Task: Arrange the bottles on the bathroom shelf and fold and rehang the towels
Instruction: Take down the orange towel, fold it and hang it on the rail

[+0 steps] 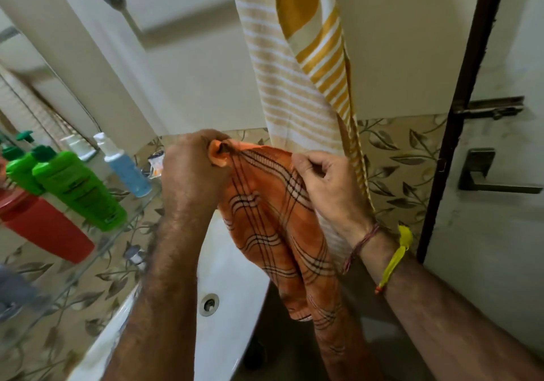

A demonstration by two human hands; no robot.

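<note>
Above the white basin [232,266], both hands were closed on an orange checked towel [273,221]. Left hand [192,164] gripped the towel's upper left corner, cloth bunched in the fist and poking out beside the thumb. Right hand [326,183] pinched the top edge further right, fingers curled over the fabric. Between the two hands the top edge ran nearly level; below them the towel hung loose in folds, its lower end dangling past the basin's rim and in front of the right forearm.

Just behind the right hand hung a yellow-and-white striped towel [294,80], draped from somewhere above the frame, its lower part touching or very near the orange one; could not tell which.

Left of the hands, well apart from the towel, a glass shelf [97,251] carried the bottles: two green bottles [79,189] side by side, a red bottle [44,227] nearer the camera, and a blue-filled clear bottle [126,168] with a white cap nearest the left hand. A small white-and-orange item beyond the blue one was too blurred to identify.

Right wrist wore a reddish thread and a yellow thread band [396,257].
</note>
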